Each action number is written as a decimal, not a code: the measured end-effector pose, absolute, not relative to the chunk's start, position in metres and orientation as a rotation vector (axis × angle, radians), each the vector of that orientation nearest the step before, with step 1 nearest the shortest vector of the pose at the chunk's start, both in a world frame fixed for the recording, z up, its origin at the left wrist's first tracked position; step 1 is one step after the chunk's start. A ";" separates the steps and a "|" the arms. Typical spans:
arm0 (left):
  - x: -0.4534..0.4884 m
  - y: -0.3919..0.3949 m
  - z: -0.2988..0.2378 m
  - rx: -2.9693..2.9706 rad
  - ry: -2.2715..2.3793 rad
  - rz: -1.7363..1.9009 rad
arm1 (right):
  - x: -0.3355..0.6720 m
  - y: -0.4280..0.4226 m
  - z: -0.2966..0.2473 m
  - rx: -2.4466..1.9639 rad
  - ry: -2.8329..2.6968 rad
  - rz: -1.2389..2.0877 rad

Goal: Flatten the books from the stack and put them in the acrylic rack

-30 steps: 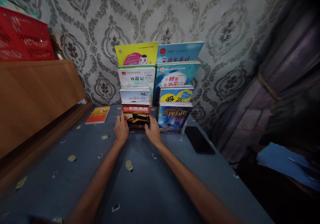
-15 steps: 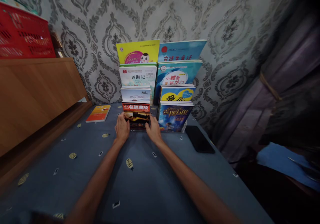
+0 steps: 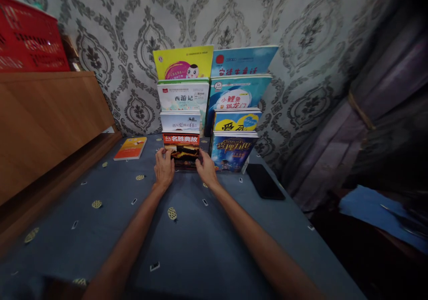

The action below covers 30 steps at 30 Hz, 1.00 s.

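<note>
My left hand (image 3: 164, 170) is at the left edge of a dark book with a red title band (image 3: 181, 138), its fingers bent against the side. On the opposite edge, my right hand (image 3: 206, 169) grips with the thumb toward the front cover. The book stands upright at the front of the left column. Behind it rise a pale book (image 3: 180, 121), a white book (image 3: 183, 97) and a tall yellow book (image 3: 183, 61). Beside my right hand stands a dark blue book (image 3: 232, 153), with a yellow-and-blue book (image 3: 237, 120) and two larger blue books (image 3: 240, 90) behind.
An orange book (image 3: 130, 148) lies flat at the left, near a wooden cabinet (image 3: 50, 126) bearing a red basket (image 3: 33, 37). A black tablet-like slab (image 3: 265, 182) lies right of the books on the blue patterned cloth (image 3: 187, 246). A curtain (image 3: 331, 148) hangs at the right.
The whole view has shifted slightly, so the books appear a little higher. My left fingers have shifted a little at the book's edge; both hands remain at its sides.
</note>
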<state>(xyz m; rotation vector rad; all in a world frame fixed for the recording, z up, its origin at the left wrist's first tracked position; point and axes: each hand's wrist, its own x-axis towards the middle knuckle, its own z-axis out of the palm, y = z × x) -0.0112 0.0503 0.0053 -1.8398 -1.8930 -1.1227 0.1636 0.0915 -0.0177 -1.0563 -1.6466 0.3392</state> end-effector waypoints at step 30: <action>-0.015 0.056 -0.007 -1.879 -1.782 -1.047 | 0.142 0.051 0.002 -1.046 -1.813 0.055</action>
